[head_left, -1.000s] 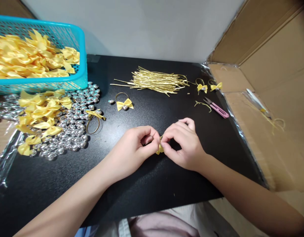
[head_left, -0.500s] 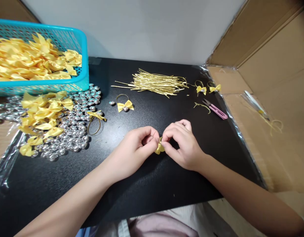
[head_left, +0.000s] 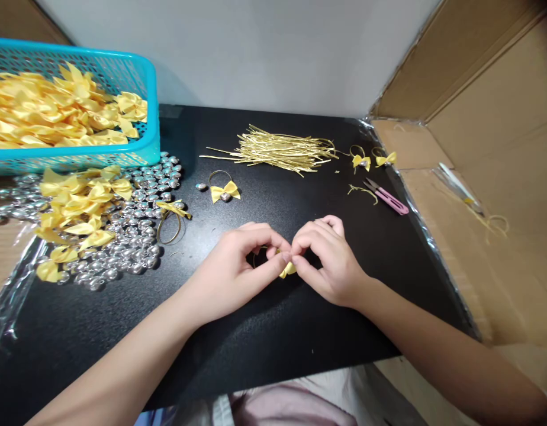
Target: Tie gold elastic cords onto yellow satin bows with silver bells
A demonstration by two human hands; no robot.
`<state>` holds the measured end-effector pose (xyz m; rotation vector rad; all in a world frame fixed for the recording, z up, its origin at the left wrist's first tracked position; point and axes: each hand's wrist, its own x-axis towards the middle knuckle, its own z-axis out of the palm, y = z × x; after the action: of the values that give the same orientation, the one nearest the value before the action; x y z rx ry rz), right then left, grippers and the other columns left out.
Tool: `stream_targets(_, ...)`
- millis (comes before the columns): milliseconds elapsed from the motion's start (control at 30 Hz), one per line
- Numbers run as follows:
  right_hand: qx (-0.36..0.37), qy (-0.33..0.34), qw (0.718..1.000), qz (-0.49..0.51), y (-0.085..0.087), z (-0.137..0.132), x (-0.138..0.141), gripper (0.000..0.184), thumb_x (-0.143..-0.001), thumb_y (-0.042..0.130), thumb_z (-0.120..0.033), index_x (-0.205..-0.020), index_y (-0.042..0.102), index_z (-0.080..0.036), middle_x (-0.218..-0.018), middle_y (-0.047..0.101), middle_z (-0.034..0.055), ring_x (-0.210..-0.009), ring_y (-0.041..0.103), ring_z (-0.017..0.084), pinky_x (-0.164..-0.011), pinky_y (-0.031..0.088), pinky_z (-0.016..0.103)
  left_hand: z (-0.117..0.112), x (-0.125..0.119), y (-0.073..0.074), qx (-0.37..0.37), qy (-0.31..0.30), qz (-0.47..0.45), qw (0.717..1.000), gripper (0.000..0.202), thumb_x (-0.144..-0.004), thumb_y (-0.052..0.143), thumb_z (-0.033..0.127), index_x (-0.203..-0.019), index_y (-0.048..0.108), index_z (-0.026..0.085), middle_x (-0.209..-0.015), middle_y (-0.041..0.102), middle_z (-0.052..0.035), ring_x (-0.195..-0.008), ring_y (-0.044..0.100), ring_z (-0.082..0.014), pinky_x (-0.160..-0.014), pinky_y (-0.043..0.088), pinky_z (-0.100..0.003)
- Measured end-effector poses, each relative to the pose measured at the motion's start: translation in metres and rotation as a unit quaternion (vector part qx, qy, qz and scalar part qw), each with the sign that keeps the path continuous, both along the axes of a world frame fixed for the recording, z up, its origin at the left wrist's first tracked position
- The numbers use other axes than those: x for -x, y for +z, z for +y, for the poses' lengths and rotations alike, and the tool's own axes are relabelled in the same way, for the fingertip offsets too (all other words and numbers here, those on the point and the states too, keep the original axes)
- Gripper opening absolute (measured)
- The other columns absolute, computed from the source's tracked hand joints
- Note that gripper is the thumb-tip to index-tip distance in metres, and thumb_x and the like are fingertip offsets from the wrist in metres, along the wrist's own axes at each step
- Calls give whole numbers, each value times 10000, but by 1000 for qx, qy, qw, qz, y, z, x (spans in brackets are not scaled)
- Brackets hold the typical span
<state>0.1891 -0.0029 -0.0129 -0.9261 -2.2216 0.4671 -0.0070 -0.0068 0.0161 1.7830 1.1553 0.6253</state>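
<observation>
My left hand (head_left: 244, 269) and my right hand (head_left: 327, 257) meet over the middle of the black table, thumbs and forefingers pinched together. Between the fingertips is a yellow ribbon bow (head_left: 288, 270), mostly hidden by the fingers. A thin gold cord loop (head_left: 256, 258) shows within the curl of my left hand. Beyond the hands, a bow with a silver bell-like bead and cord loop (head_left: 225, 191) lies beside a loose silver bead (head_left: 202, 187). Another looped bow (head_left: 173, 208) rests at the edge of the bead pile.
A turquoise basket (head_left: 153, 106) of yellow bows stands back left. Silver beads (head_left: 140, 242) and more bows (head_left: 84, 201) lie before it. Gold cords (head_left: 282, 149) are heaped at the back. Pink thread snips (head_left: 391, 200) and two looped bows (head_left: 361, 163) lie right, near cardboard walls (head_left: 491, 112).
My left fingers have shifted slightly right, closing against my right fingertips. The cord loop now shows inside my left hand's curl. My right hand has barely moved.
</observation>
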Motion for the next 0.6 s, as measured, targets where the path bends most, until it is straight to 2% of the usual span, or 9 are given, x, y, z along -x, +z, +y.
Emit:
stream_targets(233, 10, 3, 1000, -4, 0, -1, -1, 135, -922, 528, -168, -793, 502, -198, -752, 593, -38, -720, 546, 119, -857, 297, 347, 2, 3, -3, -41, -13, 12, 999, 213, -918, 570, 271, -773, 695, 179, -722, 653, 2, -738, 561, -143, -689, 396, -255)
stream_targets(600, 11, 7, 1000, -9, 1, 0, 1, 154, -932, 507, -172, -781, 497, -203, -746, 602, -36, -723, 545, 123, -870, 287, 345, 0, -3, -2, -26, 2, 5, 1000, 208, -925, 522, 251, -751, 610, 177, -714, 621, 19, -696, 533, -126, -667, 386, -235)
